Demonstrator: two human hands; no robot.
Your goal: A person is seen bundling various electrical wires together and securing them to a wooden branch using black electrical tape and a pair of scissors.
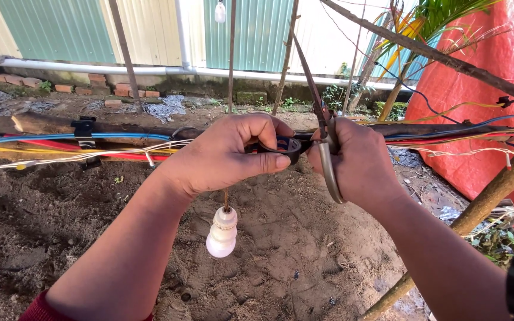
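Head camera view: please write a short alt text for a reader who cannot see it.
Two bare hands meet at a horizontal wooden pole carrying coloured cables: the left hand pinches a roll of black tape, and the right hand holds scissors. A small white bulb hangs below, over sandy ground.

packages: none | labels: none | signs: none | screens: none in the head view
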